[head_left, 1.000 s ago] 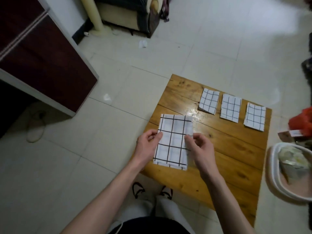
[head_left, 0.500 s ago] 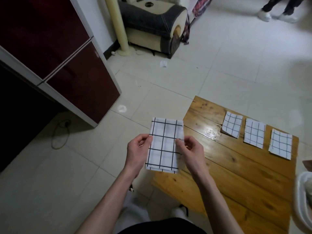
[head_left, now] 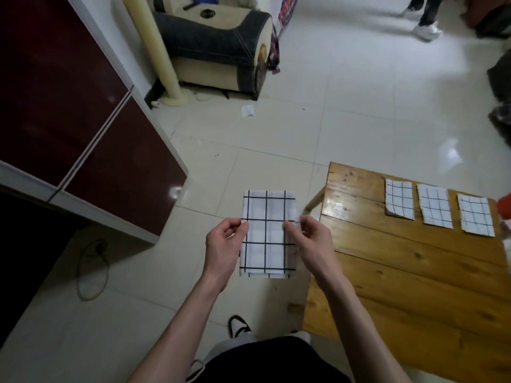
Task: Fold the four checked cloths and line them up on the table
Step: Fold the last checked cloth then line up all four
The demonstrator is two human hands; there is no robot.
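I pinch the folded checked cloth (head_left: 265, 234) by its sides, left hand (head_left: 224, 248) and right hand (head_left: 309, 244), in the air off the table's (head_left: 414, 272) left edge. Three folded cloths (head_left: 435, 205) line its far edge.

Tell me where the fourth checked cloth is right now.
In the head view, the fourth cloth is held between the left hand and right hand, over the floor, left of the table.
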